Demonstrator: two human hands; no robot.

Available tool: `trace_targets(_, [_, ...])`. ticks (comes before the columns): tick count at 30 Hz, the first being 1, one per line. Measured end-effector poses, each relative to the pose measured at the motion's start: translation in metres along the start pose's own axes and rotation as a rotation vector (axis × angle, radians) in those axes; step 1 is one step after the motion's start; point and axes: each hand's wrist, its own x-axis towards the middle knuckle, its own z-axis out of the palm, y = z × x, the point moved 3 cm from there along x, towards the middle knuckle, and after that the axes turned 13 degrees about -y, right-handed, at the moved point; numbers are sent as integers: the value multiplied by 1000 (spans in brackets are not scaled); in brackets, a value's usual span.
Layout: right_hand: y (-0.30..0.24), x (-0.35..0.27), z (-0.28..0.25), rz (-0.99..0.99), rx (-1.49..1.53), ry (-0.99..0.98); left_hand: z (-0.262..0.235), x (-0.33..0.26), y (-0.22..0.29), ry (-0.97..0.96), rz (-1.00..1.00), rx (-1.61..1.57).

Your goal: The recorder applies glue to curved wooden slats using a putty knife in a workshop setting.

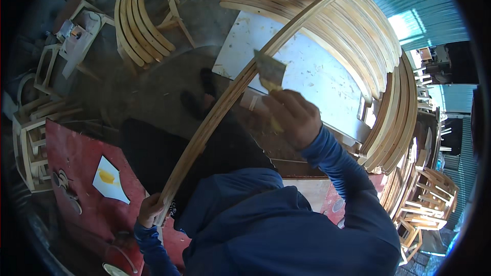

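A long, curved wooden strip (217, 113) runs slantwise across the view, from the lower left up to the far right. My left hand (149, 209) is closed round its near end. In my right hand (299, 120) is a putty knife (271, 69), its flat blade lying against or just beside the strip's upper half; I cannot tell whether they touch. Yellowish filler shows near the base of the blade. The strip's far end overlaps a stack of similar curved strips (348, 25) on a white board (302, 66).
To the left, a white sheet (110, 180) with yellow filler lies on a red surface (76, 148). More curved strips (140, 23) rest on a wooden stand at the far left. Wooden frames (427, 202) are piled at the right, beside another stack of strips (394, 122).
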Motion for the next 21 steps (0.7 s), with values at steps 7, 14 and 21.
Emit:
trace_targets(7, [-21, -13, -21, 214, 648, -106, -6, 1, -10, -31, 39, -12])
trace_targets(14, [72, -4, 3, 651, 1354, 26, 4, -1, -12, 43, 78, 117])
trace_targets(21, [104, -10, -61, 534, 341, 201, 5, -2, -14, 71, 113, 129])
